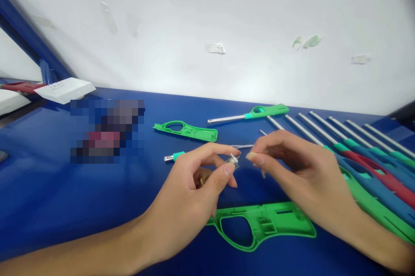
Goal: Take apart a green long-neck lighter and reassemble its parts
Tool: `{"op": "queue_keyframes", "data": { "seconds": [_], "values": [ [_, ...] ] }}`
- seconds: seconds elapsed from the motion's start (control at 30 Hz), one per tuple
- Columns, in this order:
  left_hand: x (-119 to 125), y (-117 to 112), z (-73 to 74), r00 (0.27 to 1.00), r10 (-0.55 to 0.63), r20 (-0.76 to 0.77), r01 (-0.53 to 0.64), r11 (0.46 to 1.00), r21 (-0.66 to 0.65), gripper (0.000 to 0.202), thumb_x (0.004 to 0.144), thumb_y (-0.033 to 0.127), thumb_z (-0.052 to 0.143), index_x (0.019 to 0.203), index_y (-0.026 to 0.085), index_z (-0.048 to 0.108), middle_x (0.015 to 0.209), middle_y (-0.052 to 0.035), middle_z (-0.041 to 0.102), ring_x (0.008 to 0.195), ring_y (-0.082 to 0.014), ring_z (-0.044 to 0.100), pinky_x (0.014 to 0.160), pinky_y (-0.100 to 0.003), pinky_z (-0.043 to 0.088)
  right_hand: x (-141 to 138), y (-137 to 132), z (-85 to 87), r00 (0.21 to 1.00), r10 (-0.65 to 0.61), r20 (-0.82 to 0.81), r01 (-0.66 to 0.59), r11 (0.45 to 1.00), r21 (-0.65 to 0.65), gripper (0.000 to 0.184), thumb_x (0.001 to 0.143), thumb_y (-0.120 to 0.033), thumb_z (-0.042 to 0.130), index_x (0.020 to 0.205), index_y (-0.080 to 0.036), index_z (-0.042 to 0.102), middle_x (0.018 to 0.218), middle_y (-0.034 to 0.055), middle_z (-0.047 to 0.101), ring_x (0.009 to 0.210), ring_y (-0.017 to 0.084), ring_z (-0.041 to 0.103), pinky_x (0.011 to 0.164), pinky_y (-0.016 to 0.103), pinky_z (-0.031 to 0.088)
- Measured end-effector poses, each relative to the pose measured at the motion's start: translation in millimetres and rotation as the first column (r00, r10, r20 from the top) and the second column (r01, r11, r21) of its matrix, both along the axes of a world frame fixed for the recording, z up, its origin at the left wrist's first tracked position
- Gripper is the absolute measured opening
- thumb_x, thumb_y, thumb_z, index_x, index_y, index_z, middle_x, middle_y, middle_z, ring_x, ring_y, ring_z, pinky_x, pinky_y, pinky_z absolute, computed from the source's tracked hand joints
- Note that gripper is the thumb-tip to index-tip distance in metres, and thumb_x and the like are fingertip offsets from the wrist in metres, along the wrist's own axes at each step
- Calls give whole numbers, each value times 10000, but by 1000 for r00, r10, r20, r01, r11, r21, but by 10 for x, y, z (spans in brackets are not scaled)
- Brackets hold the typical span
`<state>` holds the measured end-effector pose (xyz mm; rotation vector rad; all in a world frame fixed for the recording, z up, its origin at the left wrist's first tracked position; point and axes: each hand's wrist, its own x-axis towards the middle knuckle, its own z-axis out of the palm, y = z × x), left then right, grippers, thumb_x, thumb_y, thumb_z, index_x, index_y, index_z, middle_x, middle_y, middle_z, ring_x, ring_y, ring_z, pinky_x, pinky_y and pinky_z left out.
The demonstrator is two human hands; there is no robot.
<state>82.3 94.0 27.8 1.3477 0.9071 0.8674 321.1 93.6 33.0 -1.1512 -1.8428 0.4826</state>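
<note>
My left hand (pixel 197 189) pinches a small white and clear plastic part (pixel 232 160) between thumb and fingertips. A bit of yellowish metal (pixel 203 179) shows inside the curl of its fingers. Close on the right, my right hand (pixel 298 168) has thumb and fingertips pressed together; what they hold is mostly hidden. Thin white wires (pixel 241 146) run behind the fingertips between both hands. Below them lies a green lighter shell half (pixel 285 224), its inner side up. A metal tube tip with a teal collar (pixel 178 156) pokes out behind my left hand.
Another green shell half (pixel 197 132) and a green long-nosed lighter (pixel 269 111) lie farther back. Several lighters with metal tubes, including a red one (pixel 382 172), line the right side. A blurred-out object (pixel 110 131) and a white box (pixel 66 89) are left. A white wall (pixel 181 17) stands behind the blue table (pixel 81 207).
</note>
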Motion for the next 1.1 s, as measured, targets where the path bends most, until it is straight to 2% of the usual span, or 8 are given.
{"op": "queue_keyframes", "data": {
  "seconds": [0.1, 0.27, 0.4, 0.67, 0.8, 0.9, 1.1],
  "values": [
    [-5, -2, -12, 999, -31, 22, 32, 999, -28, 409, 1141, 539, 784, 1400, 228, 834, 942, -20, 788, 516, -84, 581, 505, -207, 537, -19, -8, 11, 999, 28, -45, -26, 999, 44, 147, 1135, -381, 852, 990, -370, 827, 919, -89, 820, 783, 111, 742, 735, 188, 623],
    [-21, -2, -20, 996, -55, 63, 60, 996, -67, 373, 1146, 525, 810, 1381, 235, 822, 969, -13, 821, 531, -68, 629, 540, -176, 572, -45, -38, 38, 999, 32, -21, -30, 996, 81, 178, 1136, -310, 816, 959, -335, 819, 892, -38, 823, 752, 160, 723, 669, 272, 601],
    [-9, 4, -4, 996, -68, 61, 72, 994, -77, 420, 1132, 548, 809, 1372, 204, 835, 962, -45, 845, 508, -92, 634, 531, -218, 578, -50, -67, 19, 1000, 8, 3, -8, 993, 120, 185, 1140, -265, 786, 969, -333, 800, 908, -23, 821, 760, 179, 733, 659, 306, 597],
    [12, 15, 15, 994, -97, 55, 101, 992, -70, 474, 1113, 586, 804, 1370, 192, 862, 995, -88, 884, 502, -131, 685, 532, -267, 563, -49, -81, -28, 997, 0, 76, -14, 984, 176, 166, 1184, -230, 747, 1052, -328, 768, 919, -34, 779, 732, 158, 683, 625, 293, 552],
    [7, 18, 28, 991, -117, 66, 122, 989, -83, 423, 1118, 540, 818, 1371, 204, 854, 1015, -83, 889, 521, -134, 711, 531, -255, 529, -53, -94, -41, 991, -16, 134, -14, 976, 218, 202, 1189, -168, 709, 1065, -327, 724, 889, -61, 739, 699, 128, 645, 617, 288, 510],
    [4, 25, 44, 988, -135, 78, 142, 985, -101, 391, 1122, 502, 822, 1376, 205, 845, 1025, -77, 889, 536, -130, 718, 528, -242, 490, -60, -97, -55, 987, -11, 161, -29, 970, 242, 217, 1202, -141, 662, 1085, -320, 701, 905, -59, 738, 738, 125, 671, 663, 287, 534],
    [5, 53, 62, 976, -178, 128, 196, 969, -149, 461, 1036, 462, 928, 1387, 186, 814, 1018, -71, 889, 582, -151, 758, 529, -234, 449, -90, -129, -71, 988, -6, 152, -37, 960, 278, 255, 1204, -100, 609, 1067, -308, 667, 902, -53, 719, 738, 125, 662, 645, 282, 532]
  ]
}}
